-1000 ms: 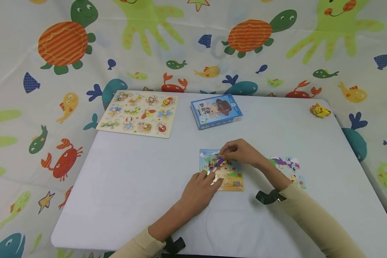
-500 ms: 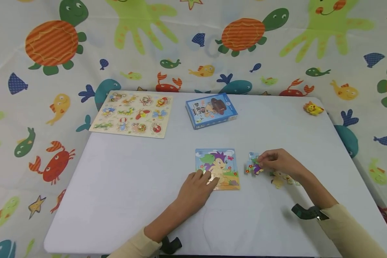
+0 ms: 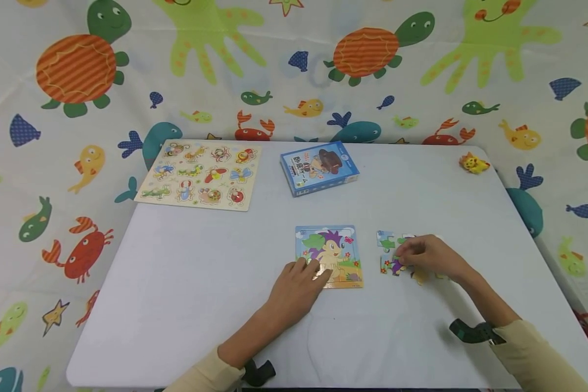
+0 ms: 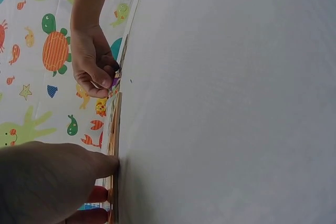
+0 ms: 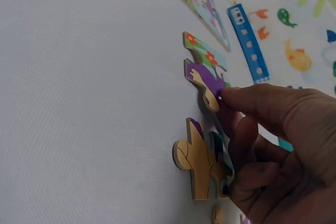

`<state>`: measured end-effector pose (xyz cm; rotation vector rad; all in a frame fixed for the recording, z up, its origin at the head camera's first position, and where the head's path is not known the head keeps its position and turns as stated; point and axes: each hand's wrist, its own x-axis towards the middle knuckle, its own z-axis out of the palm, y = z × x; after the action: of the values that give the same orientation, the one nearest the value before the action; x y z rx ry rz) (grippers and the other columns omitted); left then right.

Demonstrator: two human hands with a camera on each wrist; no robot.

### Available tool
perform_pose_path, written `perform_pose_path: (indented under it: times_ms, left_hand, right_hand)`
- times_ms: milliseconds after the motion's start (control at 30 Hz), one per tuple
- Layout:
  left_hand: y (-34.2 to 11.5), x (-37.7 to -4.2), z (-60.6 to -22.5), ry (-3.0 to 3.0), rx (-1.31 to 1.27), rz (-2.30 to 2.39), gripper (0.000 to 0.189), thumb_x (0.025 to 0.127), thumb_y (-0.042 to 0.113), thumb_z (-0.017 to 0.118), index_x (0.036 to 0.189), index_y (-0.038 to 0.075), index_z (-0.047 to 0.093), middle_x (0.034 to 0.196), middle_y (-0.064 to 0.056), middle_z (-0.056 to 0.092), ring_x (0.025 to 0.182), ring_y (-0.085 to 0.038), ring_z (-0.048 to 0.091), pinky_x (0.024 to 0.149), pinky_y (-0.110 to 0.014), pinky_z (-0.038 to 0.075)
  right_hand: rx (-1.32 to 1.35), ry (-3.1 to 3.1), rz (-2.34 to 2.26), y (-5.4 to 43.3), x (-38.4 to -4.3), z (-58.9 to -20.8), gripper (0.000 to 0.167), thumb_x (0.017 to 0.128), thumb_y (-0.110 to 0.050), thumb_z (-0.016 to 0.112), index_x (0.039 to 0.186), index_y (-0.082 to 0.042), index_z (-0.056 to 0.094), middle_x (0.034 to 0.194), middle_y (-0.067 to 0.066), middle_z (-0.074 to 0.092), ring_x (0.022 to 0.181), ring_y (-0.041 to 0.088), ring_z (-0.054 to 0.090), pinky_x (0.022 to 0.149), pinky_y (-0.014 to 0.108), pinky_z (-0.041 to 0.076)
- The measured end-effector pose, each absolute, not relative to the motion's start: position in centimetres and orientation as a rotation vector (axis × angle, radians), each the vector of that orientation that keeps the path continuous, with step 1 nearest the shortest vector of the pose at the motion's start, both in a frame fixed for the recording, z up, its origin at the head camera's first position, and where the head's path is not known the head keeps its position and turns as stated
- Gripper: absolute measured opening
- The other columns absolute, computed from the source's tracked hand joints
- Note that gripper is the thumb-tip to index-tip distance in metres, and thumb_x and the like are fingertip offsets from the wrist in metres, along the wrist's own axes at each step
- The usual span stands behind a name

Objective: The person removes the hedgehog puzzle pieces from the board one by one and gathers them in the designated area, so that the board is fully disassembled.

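Observation:
My left hand (image 3: 294, 286) rests on the lower left of a small square picture board (image 3: 350, 253) showing a purple-haired hedgehog. In the left wrist view its fingertips (image 4: 98, 195) lie at the board's edge. To the right, my right hand (image 3: 431, 256) pinches a purple jigsaw piece (image 5: 210, 80) between thumb and finger, low at the table. Beside it lie a red-flowered piece (image 5: 202, 51) and a tan piece (image 5: 198, 166). A blue-and-green piece (image 3: 385, 239) sits just behind. Other pieces are partly hidden under the right hand.
A wooden insect puzzle board (image 3: 201, 174) lies at the back left of the white table (image 3: 201, 261). A blue box (image 3: 319, 167) stands back centre, and a small yellow toy figure (image 3: 473, 163) at the back right. Behind hangs a sea-animal cloth (image 3: 186, 98).
My right hand has moved from over the board to the pieces on the right, bringing flowered and purple pieces beside them. The hedgehog picture shows uncovered. My left hand stays on the board.

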<state>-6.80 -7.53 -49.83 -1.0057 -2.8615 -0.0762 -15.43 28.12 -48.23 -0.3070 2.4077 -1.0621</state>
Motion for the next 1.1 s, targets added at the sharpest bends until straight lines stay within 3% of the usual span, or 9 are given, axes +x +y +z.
perform_pose_path:
  times_ms: [533, 800, 1100]
  left_hand:
    - [-7.6, -6.7, -49.7, -2.877, -0.991, -0.088, 0.037, 0.101, 0.020, 0.055, 0.137, 0.024, 0.059, 0.113, -0.003, 0.056, 0.098, -0.021, 0.049, 0.088, -0.038, 0.047]
    - [-7.7, -6.8, -49.9, -2.851, -0.990, -0.109, 0.035, 0.100, 0.021, 0.056, 0.135, 0.024, 0.060, 0.111, -0.002, 0.056, 0.094, -0.020, 0.049, 0.086, -0.038, 0.047]
    - [-7.8, -6.9, -50.0, -2.842, -0.981, -0.135, 0.032, 0.100, 0.024, 0.057, 0.132, 0.025, 0.061, 0.110, -0.001, 0.056, 0.093, -0.020, 0.048, 0.085, -0.037, 0.047]
  right_hand:
    - [-0.455, 2.535, -0.984, 27.4, -15.4, -48.5, 0.005, 0.090, -0.013, 0.072, 0.094, -0.014, 0.074, 0.080, -0.004, 0.066, 0.072, 0.016, 0.060, 0.063, 0.027, 0.050]
    - [-0.447, 2.568, -0.957, 27.1, -15.3, -48.4, 0.006, 0.091, -0.018, 0.072, 0.097, -0.017, 0.074, 0.079, -0.005, 0.065, 0.073, 0.016, 0.058, 0.062, 0.027, 0.048]
    - [-0.641, 2.538, -0.979, 22.2, -15.8, -47.6, 0.016, 0.089, -0.013, 0.072, 0.104, -0.017, 0.075, 0.081, -0.006, 0.060, 0.068, 0.015, 0.055, 0.054, 0.026, 0.045]
